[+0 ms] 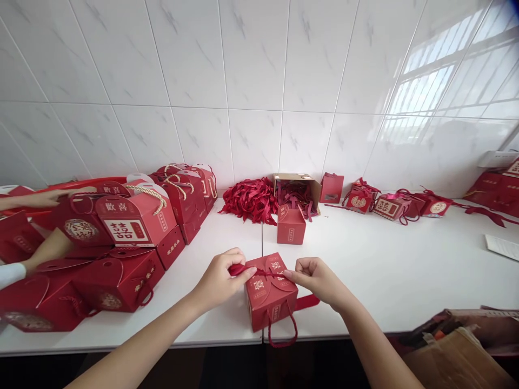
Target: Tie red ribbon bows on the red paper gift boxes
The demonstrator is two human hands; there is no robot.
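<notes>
A small red gift box [259, 313] sits near the table's front edge, its top flaps folded shut, with a red cord handle [284, 343] hanging down its front. Across the top runs a dark red ribbon [267, 273]. My left hand [223, 276] is closed on the ribbon at the box's left side, thumb over the lid. On the right side my right hand [318, 278] pinches the same ribbon, fingers curled. One ribbon tail lies on the table to the right of the box, below my right hand.
Behind stands another red box [291, 227]. A heap of red ribbons [249, 200] lies beside a cardboard box [316, 189] of ribbons at the wall. Stacked red boxes [133, 224] fill the left, where another person's hand [52, 199] reaches in. Several small boxes [391, 208] stand back right.
</notes>
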